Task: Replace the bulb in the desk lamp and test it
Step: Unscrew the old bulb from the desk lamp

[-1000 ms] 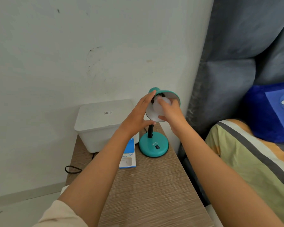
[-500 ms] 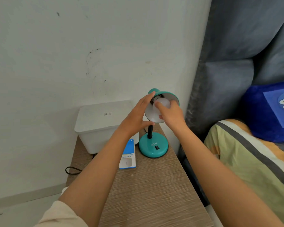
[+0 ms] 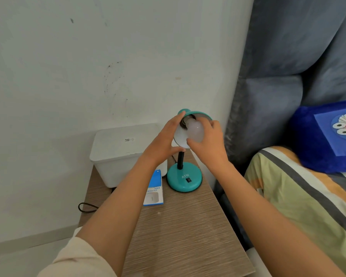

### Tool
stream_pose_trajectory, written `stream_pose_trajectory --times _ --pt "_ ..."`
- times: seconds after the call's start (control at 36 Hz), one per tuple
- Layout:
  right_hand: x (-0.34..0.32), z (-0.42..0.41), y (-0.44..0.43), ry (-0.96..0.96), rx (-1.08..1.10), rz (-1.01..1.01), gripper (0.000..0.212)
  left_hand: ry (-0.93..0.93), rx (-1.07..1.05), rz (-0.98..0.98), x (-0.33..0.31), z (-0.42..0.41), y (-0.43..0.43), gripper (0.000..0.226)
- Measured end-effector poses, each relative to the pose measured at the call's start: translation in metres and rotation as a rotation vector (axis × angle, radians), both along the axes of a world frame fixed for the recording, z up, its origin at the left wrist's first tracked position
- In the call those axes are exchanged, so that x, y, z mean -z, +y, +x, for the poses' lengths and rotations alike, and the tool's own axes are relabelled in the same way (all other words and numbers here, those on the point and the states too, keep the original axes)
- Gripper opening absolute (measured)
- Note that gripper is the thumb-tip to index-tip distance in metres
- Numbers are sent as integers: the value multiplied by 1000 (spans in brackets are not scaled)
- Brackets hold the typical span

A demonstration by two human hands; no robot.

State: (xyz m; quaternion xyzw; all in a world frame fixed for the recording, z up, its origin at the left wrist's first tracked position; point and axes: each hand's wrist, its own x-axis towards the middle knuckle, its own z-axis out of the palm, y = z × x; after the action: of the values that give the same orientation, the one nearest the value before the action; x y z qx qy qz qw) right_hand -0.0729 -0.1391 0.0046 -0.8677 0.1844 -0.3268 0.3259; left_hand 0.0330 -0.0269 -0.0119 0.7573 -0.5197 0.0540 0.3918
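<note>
A teal desk lamp stands at the back of the wooden bedside table, its round base (image 3: 184,179) bearing a black switch. Its shade (image 3: 200,114) tilts toward me, white inside. My left hand (image 3: 164,140) grips the shade's left rim and steadies it. A white frosted bulb (image 3: 195,130) sits at the socket mouth, its metal screw base partly showing. My right hand (image 3: 210,141) is wrapped around the bulb from the right and below. A blue and white bulb box (image 3: 154,189) lies flat left of the base.
A white lidded plastic box (image 3: 120,150) stands at the back left against the wall. A black cable (image 3: 87,207) loops off the table's left edge. A grey padded headboard (image 3: 268,116) and a bed with a striped cover (image 3: 300,206) and blue pillow (image 3: 326,136) lie right.
The bulb has come further out of the shade, so its screw base now shows. My right hand has shifted right and down around it. My left hand stays on the shade.
</note>
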Motion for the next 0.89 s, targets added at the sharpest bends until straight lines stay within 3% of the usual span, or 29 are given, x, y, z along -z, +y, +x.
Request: stream_pose_trajectory --times 0.31,0.53,0.72,0.89 --pt "9 -35 22 -69 -28 80 60 -39 -175 48 0 -14 14 89" --pt "66 -75 47 -101 8 104 57 218 -433 72 50 -32 70 74" --pt "135 -73 57 158 -66 201 57 498 -491 114 101 -36 104 82" --pt "168 -46 59 333 -100 253 66 525 -427 92 115 -27 99 81"
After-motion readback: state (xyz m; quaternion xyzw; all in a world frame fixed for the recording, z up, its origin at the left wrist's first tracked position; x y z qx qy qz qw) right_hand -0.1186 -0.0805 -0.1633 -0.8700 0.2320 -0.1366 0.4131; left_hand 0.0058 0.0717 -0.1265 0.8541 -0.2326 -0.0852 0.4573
